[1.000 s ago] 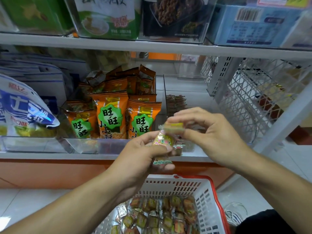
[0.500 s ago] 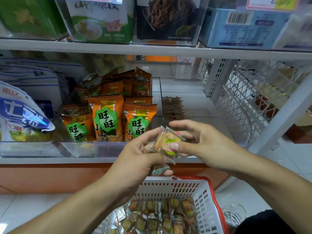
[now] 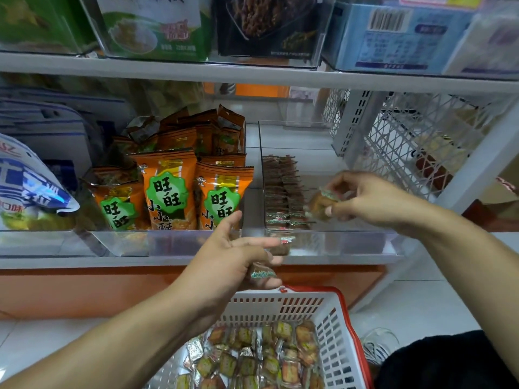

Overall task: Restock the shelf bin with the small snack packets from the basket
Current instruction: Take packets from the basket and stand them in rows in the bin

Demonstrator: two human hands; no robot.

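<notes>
Over the clear shelf bin (image 3: 331, 242), near its front edge: my right hand (image 3: 376, 200) pinches one small snack packet (image 3: 320, 204) just beside the standing row of packets (image 3: 280, 192) along the bin's left wall. My left hand (image 3: 233, 259), thumb and forefinger spread, curls its lower fingers round spare packets (image 3: 262, 273) above the basket (image 3: 334, 329), which is full of loose packets (image 3: 252, 357).

Blurred packet (image 3: 321, 204) in right grip (image 3: 373, 200), print unreadable.

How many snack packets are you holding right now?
2 visible: one packet pinched in the right hand over the clear bin; another packet in the left hand. More may be hidden.
</notes>
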